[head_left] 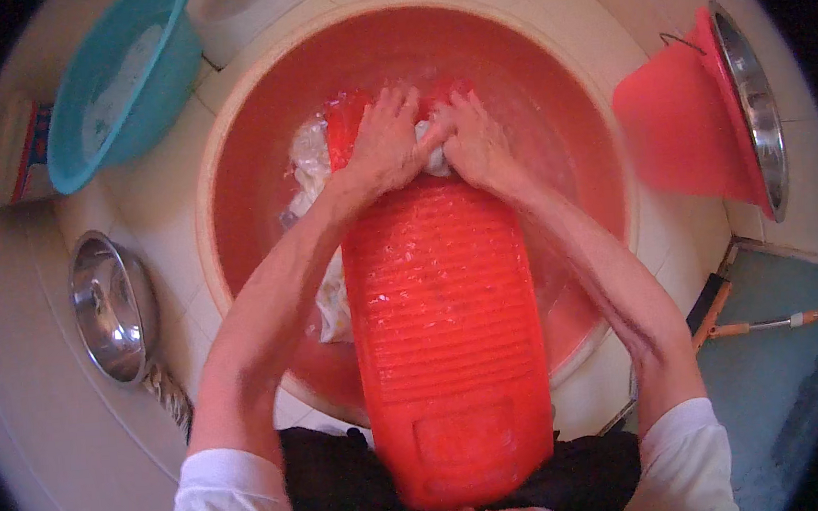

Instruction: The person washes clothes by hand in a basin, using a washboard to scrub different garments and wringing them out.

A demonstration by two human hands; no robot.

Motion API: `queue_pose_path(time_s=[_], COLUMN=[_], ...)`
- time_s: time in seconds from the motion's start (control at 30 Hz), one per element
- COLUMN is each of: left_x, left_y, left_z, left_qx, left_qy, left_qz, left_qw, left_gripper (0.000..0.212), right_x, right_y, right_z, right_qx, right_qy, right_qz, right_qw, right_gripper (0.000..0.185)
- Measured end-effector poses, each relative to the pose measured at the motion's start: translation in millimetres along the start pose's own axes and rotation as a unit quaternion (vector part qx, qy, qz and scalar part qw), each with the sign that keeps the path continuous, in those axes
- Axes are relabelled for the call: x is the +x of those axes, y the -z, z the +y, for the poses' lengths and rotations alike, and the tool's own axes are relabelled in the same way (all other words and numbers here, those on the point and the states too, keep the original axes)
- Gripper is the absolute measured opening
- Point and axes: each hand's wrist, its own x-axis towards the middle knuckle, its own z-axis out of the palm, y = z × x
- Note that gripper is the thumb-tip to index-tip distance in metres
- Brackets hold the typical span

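Observation:
A red plastic washboard leans lengthwise from my lap into a large round red basin of water. At its far end my left hand and my right hand lie side by side, thumbs meeting. Both press on a wadded white cloth, which shows between them; the rest of it is hidden under the palms. My fingers reach forward at the waterline and look slightly blurred. Wet pale laundry lies in the basin along the washboard's left side.
A teal plastic basin is tilted at the upper left. Below it stands a stainless steel bowl. To the right is a red bucket with a steel basin at its mouth. An orange-and-black floor tool lies lower right.

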Motion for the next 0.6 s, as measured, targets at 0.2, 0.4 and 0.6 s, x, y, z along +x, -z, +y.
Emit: queue_pose_path(time_s=[0.2, 0.4, 0.6], left_x=[-111, 6, -110], left_y=[29, -5, 32], left_z=[51, -5, 40], left_qx=[-0.135, -0.005, -0.101], left_qy=[-0.122, 0.065, -0.114], left_qz=[-0.189, 0.037, -0.206], left_qw=[0.965, 0.997, 0.967], left_gripper=[0.077, 0.073, 0.091], right_x=[-118, 29, -116], right_y=[34, -3, 32], right_z=[-38, -11, -54], right_qx=[0.037, -0.038, 0.014], right_qy=[0.129, -0.056, 0.044], right_qz=[-0.124, 0.051, -0.151], right_qw=[0.983, 0.996, 0.987], right_gripper=[0.048, 0.054, 0.056])
